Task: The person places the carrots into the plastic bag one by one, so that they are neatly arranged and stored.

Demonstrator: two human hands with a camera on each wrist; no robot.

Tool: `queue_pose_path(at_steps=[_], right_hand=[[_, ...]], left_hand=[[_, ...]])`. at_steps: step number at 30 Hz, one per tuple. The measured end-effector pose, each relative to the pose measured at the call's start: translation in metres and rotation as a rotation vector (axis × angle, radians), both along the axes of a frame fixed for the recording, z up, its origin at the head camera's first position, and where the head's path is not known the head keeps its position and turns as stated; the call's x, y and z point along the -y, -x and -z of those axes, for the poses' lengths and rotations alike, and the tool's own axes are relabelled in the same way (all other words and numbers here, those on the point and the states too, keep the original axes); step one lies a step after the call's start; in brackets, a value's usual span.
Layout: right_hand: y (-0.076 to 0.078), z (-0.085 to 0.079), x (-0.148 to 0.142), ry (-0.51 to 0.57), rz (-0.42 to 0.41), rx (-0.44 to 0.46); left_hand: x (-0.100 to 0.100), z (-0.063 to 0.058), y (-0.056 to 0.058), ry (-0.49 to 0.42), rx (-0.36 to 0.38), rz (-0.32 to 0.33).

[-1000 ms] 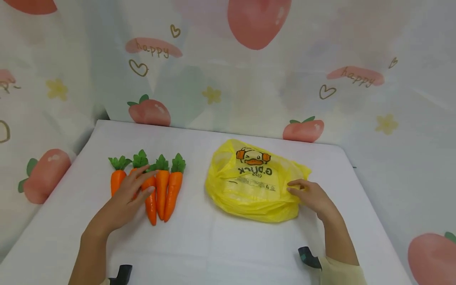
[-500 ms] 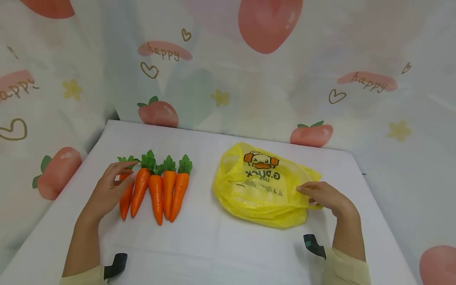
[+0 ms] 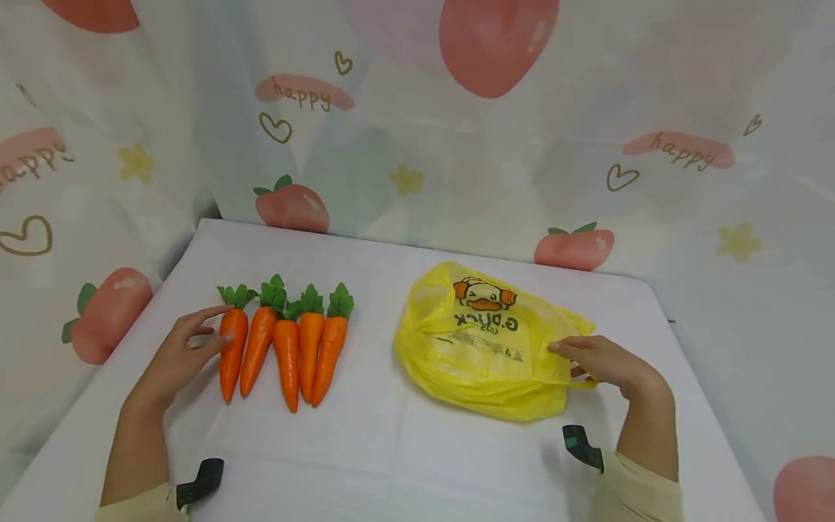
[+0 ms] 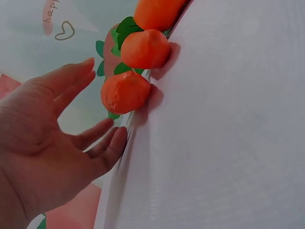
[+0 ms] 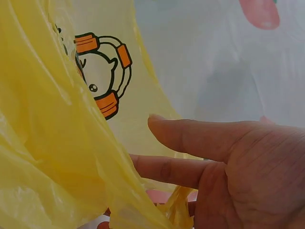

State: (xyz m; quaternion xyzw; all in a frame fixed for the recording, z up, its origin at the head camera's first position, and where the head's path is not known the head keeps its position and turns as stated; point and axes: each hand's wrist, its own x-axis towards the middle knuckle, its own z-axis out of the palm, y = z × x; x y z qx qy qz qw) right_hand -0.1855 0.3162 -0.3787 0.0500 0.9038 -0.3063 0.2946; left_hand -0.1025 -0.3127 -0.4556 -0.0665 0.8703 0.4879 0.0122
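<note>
In the head view, my left hand [image 3: 179, 355] is beside the leftmost carrot [image 3: 233, 355], fingers and thumb spread around its upper part. The left wrist view shows the thumb and fingers apart, near the blunt orange end of a carrot [image 4: 126, 93]. Several carrots with green leafy tops lie in a row, leaves away from me. To the right lies a crumpled yellow plastic bag [image 3: 479, 377] with a duck print. My right hand [image 3: 609, 362] is at its right edge. In the right wrist view, its thumb stands free, while the other fingers reach behind the yellow film, partly hidden.
Everything lies on a white-covered table [image 3: 391, 457]. A printed curtain [image 3: 417, 145] with fruit and "happy" lettering rises behind and along the sides. A black wrist mount [image 3: 201, 482] sticks out from the left sleeve, and another mount [image 3: 580, 448] from the right one.
My left hand has moved left from over the carrots to beside the leftmost one, uncovering the row. The right hand stays at the bag, whose edge strip now stretches rightward. The view has shifted slightly.
</note>
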Motion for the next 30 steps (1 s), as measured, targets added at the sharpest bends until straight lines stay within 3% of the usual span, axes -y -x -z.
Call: queue_pose_path(at_steps=[5, 12, 22, 30], right_hand=[[-0.002, 0.003, -0.006, 0.036, -0.001, -0.006], [0.007, 0.015, 0.003, 0.118, -0.035, -0.111], [0.013, 0.033, -0.001, 0.146, 0.024, -0.219], [0.010, 0.024, -0.003, 0.182, 0.038, -0.222]], left_hand=[[-0.001, 0.007, 0.002, -0.008, 0.024, 0.104], [0.003, 0.009, -0.009, 0.002, 0.042, 0.127], [0.001, 0.004, -0.011, 0.081, 0.032, 0.089], [-0.003, -0.002, -0.007, 0.089, 0.016, 0.003]])
